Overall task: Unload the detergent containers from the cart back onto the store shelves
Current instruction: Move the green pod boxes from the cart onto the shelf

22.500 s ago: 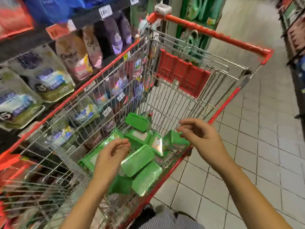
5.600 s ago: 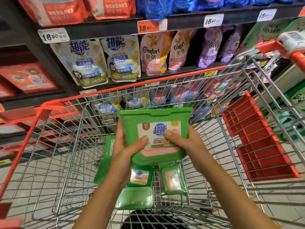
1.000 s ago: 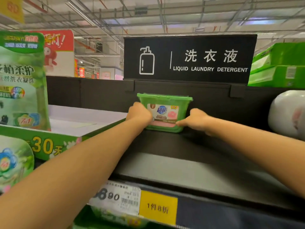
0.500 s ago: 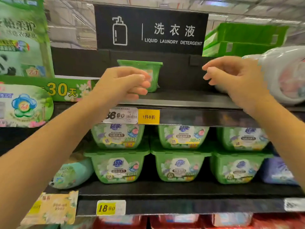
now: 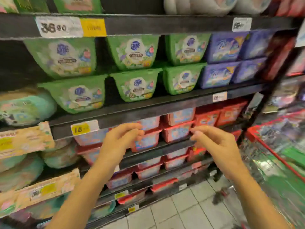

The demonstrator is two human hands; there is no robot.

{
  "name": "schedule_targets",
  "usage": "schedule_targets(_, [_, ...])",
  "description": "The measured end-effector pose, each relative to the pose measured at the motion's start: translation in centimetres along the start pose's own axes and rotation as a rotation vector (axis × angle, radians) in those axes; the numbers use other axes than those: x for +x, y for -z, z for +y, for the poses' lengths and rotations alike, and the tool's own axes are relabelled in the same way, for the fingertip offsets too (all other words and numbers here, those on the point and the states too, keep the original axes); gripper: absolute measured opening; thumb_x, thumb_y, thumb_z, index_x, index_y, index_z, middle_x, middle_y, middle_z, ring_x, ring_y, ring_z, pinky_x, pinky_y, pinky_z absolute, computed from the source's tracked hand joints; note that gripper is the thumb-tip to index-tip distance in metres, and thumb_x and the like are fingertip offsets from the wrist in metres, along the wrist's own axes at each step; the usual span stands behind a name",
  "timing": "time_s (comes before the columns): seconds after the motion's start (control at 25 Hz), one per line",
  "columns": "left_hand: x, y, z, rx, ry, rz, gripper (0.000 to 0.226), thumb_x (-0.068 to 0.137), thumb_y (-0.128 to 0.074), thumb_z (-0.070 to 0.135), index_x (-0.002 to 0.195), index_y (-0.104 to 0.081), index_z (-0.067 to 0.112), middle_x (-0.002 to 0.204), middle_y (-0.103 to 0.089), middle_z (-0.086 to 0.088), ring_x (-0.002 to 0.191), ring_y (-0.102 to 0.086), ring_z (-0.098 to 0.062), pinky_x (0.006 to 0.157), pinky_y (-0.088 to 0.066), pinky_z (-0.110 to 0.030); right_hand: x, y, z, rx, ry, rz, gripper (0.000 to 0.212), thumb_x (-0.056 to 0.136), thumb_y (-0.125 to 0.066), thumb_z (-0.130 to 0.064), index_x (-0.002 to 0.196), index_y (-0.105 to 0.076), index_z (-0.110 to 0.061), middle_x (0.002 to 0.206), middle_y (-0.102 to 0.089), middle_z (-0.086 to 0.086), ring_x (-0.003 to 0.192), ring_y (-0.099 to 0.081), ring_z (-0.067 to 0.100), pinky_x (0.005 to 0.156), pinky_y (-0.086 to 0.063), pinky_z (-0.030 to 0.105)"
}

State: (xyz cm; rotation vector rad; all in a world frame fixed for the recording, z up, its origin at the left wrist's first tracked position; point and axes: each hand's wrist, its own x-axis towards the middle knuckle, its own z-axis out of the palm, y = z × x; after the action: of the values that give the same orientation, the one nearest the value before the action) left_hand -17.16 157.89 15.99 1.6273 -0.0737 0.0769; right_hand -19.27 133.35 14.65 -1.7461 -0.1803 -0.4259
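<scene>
Both hands have come down from the top shelf, and the view has dropped with them, so the black sign is out of sight. The left hand (image 5: 120, 141) hangs in the air with its fingers loosely curled and the thumb near the fingertips, gripping nothing. The right hand (image 5: 212, 142) is level with it and well apart, likewise loosely curled and empty.

Just behind both hands are red plastic tubs with blue labels (image 5: 176, 132), stacked in rows on the lower shelves. The blur hides whether either hand touches them. On the front edge of the black metal shelf (image 5: 165, 105) above them sits a yellow price tag (image 5: 80, 128), toward the left end. That shelf carries green plastic detergent tubs (image 5: 135, 86) stacked two high, with purple boxes (image 5: 221, 75) at its right end and pale teal pouches (image 5: 24, 104) past its left end.

Higher up, on the top shelf (image 5: 165, 24), the lower part of another green plastic tub (image 5: 77, 4) shows above a white price tag (image 5: 57, 27) near the left end of that shelf's front edge. At the right edge of the view stands the red-rimmed wire cart (image 5: 253, 134), its contents too blurred to tell. White floor tiles (image 5: 181, 210) lie below.
</scene>
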Motion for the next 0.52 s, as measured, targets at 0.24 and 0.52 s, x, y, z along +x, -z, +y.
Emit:
schedule_targets(0.24, [-6.4, -8.8, -8.4, -0.048, 0.278, -0.201, 0.019, 0.095, -0.053, 0.006, 0.095, -0.070, 0.014, 0.079, -0.076, 0.006, 0.072, -0.067, -0.002, 0.063, -0.051, -0.012, -13.3, 7.1, 5.6, -0.013, -0.367, 0.168, 0.014, 0.089, -0.060, 0.003, 0.089, -0.071, -0.007, 0.071, -0.069, 0.002, 0.064, -0.063, 0.006, 0.062, -0.052, 0.015])
schedule_targets(0.52, [-11.5, -21.7, -10.6, 0.035, 0.437, -0.473, 0.015, 0.090, -0.060, 0.008, 0.094, -0.072, 0.015, 0.092, -0.075, -0.008, 0.084, -0.066, -0.016, 0.073, -0.048, -0.026, -21.1, 17.4, 6.5, -0.083, -0.554, 0.397, 0.012, 0.089, -0.062, 0.000, 0.091, -0.071, -0.008, 0.081, -0.071, 0.019, 0.073, -0.066, 0.019, 0.069, -0.054, 0.023])
